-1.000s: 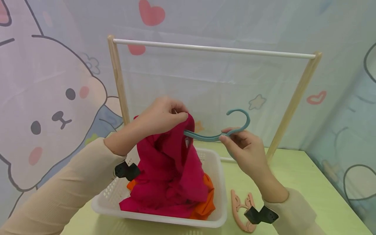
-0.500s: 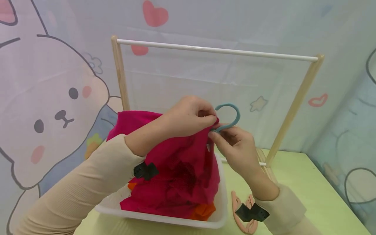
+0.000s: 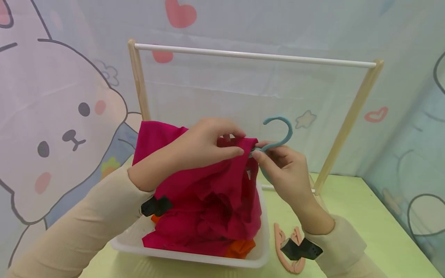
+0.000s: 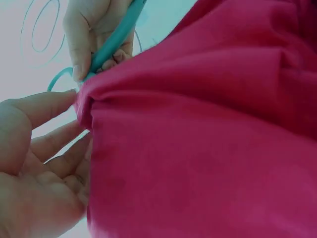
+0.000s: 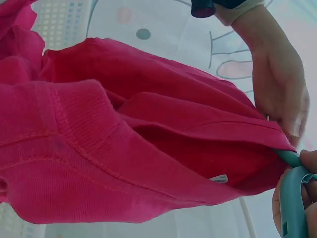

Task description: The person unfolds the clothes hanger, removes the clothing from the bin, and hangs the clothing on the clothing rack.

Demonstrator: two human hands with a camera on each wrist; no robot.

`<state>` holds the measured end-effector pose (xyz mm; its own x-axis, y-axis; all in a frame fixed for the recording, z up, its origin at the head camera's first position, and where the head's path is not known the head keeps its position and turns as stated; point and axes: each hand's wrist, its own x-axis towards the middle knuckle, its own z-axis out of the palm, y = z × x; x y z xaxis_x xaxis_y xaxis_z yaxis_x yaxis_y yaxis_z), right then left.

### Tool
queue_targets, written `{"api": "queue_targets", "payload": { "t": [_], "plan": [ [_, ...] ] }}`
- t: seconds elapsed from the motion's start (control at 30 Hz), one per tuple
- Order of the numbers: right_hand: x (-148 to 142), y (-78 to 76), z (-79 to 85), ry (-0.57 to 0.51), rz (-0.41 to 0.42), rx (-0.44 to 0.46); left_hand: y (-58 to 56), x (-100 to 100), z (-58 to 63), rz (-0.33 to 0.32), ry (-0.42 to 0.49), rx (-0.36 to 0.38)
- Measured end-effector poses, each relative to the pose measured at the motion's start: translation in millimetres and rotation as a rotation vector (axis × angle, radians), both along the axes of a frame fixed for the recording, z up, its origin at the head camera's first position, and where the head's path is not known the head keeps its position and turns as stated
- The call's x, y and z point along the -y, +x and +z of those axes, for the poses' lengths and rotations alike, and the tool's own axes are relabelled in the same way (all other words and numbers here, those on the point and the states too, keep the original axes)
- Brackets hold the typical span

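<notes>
A magenta knit garment with a ribbed edge rises out of the white basket, its upper part bunched onto a teal clothes hanger. My right hand pinches the hanger just under its hook, thumb in front. My left hand holds the garment's top edge between thumb and fingers, close to the hook. In the left wrist view, the left thumb lies against a fold of the garment while several fingertips go behind it. A small white label shows inside the opening. Part of the hanger is hidden in the cloth.
The white basket also holds an orange cloth. A folded peach hanger lies on the green table to its right. Behind stands a wooden rack with a white rail.
The garment has been drawn rightward over the hanger until its edge reaches the base of the hook. My left hand moved right with it, then slightly back left, its fingers loosening.
</notes>
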<state>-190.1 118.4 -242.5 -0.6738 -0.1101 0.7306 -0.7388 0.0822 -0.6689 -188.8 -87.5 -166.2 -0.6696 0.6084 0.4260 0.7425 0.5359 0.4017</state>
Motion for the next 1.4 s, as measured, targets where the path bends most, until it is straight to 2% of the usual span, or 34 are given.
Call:
{"api": "queue_targets", "payload": {
  "t": [0.07,0.3,0.5,0.6,0.73,1.03,1.13,1.23,1.3,1.4],
  "plan": [
    [-0.7,-0.8,-1.7,0.001,-0.002,0.006,0.2,5.2,-4.0,0.018,-0.042,-0.054],
    [-1.4,0.4,-6.0,0.044,-0.035,0.054,1.0,17.3,-23.7,0.086,-0.154,-0.147],
    [-0.4,0.7,-12.1,0.08,-0.016,0.061,0.9,20.7,-44.1,0.087,-0.17,-0.289],
    [-0.2,0.9,-15.8,0.088,0.003,0.072,0.7,21.3,-53.1,0.09,-0.158,-0.327],
    [0.4,0.3,-20.4,0.087,0.052,0.07,2.4,20.3,-59.3,0.091,-0.142,-0.326],
    [3.7,-3.2,-24.3,0.101,0.098,0.02,4.4,12.3,-61.3,0.11,-0.117,-0.263],
    [4.4,-4.5,-22.4,0.129,0.061,0.003,4.4,11.7,-60.7,0.136,-0.109,-0.236],
    [3.8,-4.5,-19.8,0.128,-0.019,-0.038,2.7,13.4,-60.3,0.175,-0.079,-0.211],
    [2.2,-2.6,-18.5,0.097,-0.074,-0.095,1.3,15.4,-59.3,0.205,-0.051,-0.208],
    [-1.1,1.8,-17.3,0.034,-0.114,-0.213,-1.0,20.3,-55.3,0.238,-0.003,-0.226]
  ]
}}
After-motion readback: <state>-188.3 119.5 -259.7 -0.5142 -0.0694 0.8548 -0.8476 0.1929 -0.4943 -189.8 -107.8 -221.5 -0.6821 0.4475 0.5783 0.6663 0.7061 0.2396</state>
